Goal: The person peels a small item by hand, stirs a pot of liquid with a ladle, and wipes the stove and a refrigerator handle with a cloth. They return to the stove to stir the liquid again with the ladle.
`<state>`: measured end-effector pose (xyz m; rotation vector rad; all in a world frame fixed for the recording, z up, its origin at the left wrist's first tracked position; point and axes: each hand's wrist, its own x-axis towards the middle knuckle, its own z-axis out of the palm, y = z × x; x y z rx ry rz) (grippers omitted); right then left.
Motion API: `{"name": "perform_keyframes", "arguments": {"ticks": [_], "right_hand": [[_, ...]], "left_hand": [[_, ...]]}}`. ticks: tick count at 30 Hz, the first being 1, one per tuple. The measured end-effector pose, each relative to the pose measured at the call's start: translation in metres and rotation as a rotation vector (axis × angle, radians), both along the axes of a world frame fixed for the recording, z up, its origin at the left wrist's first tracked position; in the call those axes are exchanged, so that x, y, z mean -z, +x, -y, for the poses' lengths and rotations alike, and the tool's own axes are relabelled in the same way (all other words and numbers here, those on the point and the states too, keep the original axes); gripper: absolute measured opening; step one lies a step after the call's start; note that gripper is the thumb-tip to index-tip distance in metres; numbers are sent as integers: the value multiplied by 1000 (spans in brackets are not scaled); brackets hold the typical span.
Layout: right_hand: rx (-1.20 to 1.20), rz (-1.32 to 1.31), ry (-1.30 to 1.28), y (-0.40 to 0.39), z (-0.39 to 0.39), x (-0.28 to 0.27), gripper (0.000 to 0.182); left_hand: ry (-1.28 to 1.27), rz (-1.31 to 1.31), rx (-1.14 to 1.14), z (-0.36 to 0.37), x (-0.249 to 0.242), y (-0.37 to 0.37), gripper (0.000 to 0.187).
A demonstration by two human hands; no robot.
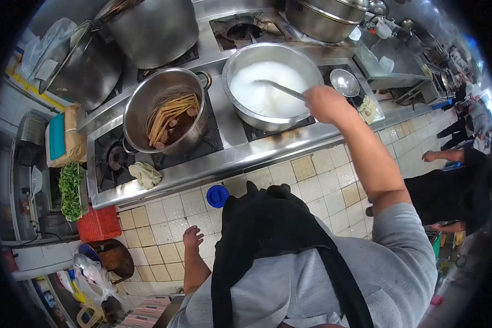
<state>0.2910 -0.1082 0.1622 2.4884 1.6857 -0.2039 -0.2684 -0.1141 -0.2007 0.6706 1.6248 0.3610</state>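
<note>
My right hand [323, 104] grips the handle of a long metal utensil [281, 88] over the right side of a wide metal basin [233, 100]. White liquid [262, 76] fills much of the basin, and the utensil's far end reaches into it; its shape is hidden. My left hand [192, 236] hangs low beside my body, holding nothing, with its fingers loosely apart. Left of the basin stands a deep metal pot [139, 93] on a burner. Long brown sticks [172, 112] and brownish chunks [172, 124] lie in dark liquid inside it.
Large stockpots [161, 33] stand behind on the stove. A small metal bowl [344, 82] is beside the basin; cloths [145, 175] lie along the stove edge. Leafy greens [71, 191] and a red crate [99, 223] are at left. A person in black [448, 188] stands at right.
</note>
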Motion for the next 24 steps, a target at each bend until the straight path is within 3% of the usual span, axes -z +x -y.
{"name": "perform_keyframes", "arguments": {"ticks": [4,6,9,13,15,21,24], "right_hand": [[38,48,-43,-13,38,-40,21],[31,31,-80,-16,53,-60,17],[46,-11,-65,-18,66,-80,17],[33,-18,-76,-19,59,-77,16],[51,101,-5,-18,51,-56,17],[40,203,140,-10,28,-3,18],[29,186,165,-11,14,-10,17]], "left_hand": [[-189,-13,177,13,9,4,30],[-21,-48,556,22,43,-15,31],[-88,-94,748,14,30,-5,32],[0,-58,657,10,62,-15,31],[-235,-47,256,-3,22,8,31],[-134,-61,213,-13,14,24,30],[-150,-51,200,-6,2,33,30]]}}
